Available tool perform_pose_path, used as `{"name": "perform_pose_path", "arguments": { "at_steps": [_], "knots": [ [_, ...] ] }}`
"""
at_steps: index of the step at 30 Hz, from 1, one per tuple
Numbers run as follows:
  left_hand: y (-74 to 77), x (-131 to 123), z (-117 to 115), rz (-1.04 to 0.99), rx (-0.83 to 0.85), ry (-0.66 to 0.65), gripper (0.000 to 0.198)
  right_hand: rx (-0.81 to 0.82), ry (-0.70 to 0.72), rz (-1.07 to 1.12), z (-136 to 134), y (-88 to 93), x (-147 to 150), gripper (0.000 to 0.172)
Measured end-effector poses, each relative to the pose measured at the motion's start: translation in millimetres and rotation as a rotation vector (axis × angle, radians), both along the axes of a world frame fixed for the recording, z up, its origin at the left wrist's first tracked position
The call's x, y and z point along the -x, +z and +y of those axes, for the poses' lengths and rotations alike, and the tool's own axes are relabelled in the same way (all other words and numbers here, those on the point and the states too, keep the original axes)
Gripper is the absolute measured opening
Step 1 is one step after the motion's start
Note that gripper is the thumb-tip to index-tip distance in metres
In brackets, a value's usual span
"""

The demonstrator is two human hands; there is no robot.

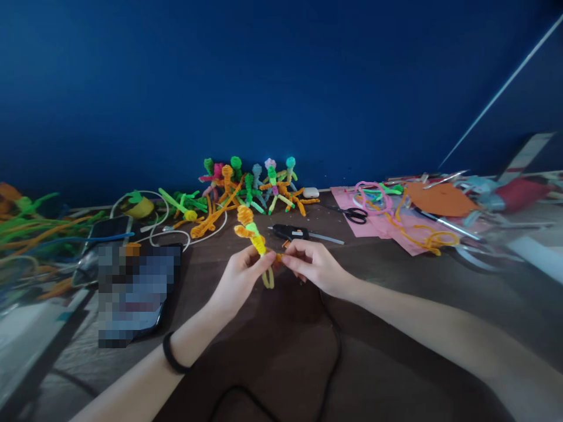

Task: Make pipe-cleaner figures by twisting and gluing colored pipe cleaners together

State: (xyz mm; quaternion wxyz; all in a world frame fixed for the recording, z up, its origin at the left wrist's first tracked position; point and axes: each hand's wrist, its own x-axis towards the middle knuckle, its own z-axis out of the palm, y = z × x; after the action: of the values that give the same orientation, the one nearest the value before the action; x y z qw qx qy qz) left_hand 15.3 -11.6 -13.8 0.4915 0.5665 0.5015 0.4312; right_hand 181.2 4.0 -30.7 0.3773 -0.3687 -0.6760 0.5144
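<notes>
Between my hands is a pipe cleaner figure (255, 239) with an orange coiled head, a green and yellow body and a pale yellow loop below. My left hand (241, 266) is closed on its body, thumb and fingers pinched together. My right hand (311, 265) pinches a short orange end at the figure's right side, close to the left fingertips. Just beyond my right hand lies a black glue gun (290, 232) with a clear glue stick in its back. The fingertips hide part of the figure's middle.
Finished pipe cleaner figures (248, 187) stand in a group by the blue wall. Black scissors (355, 215) lie on pink sheets (396, 225) at right, near an orange sheet (440, 199). A phone (169, 275) and loose pipe cleaners (53, 225) are at left. A black cord (336, 334) crosses the table.
</notes>
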Motion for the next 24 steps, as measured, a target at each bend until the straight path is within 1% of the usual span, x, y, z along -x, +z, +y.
{"name": "perform_pose_path", "arguments": {
  "at_steps": [3, 7, 12, 15, 18, 21, 24],
  "knots": [
    [-1.3, -1.3, -0.2, -0.098, 0.042, -0.011, 0.02, -0.033, -0.008, -0.014, 1.6, 0.6, -0.8, 0.021],
    [-4.7, -1.8, 0.3, -0.182, 0.084, -0.003, 0.017, -0.062, -0.017, -0.035, 3.3, -1.6, -1.9, 0.02],
    [-7.0, -2.5, -0.1, -0.285, 0.13, 0.017, 0.021, -0.112, -0.037, -0.069, 2.6, -2.4, -1.8, 0.021],
    [-8.1, -2.9, -0.8, -0.345, 0.151, 0.012, 0.02, -0.174, -0.048, -0.092, 1.8, -2.2, -2.2, 0.02],
    [-9.9, -2.1, -0.6, -0.401, 0.181, -0.02, 0.02, -0.251, -0.065, -0.138, 1.4, -2.8, -3.4, 0.018],
    [-11.0, -0.4, 1.4, -0.355, 0.145, -0.042, 0.023, -0.275, -0.079, -0.158, 0.9, -3.1, -4.4, 0.018],
    [-10.1, 1.7, 3.9, -0.197, 0.043, -0.05, 0.025, -0.256, -0.087, -0.155, 0.2, -2.1, -4.5, 0.019]
  ]
}}
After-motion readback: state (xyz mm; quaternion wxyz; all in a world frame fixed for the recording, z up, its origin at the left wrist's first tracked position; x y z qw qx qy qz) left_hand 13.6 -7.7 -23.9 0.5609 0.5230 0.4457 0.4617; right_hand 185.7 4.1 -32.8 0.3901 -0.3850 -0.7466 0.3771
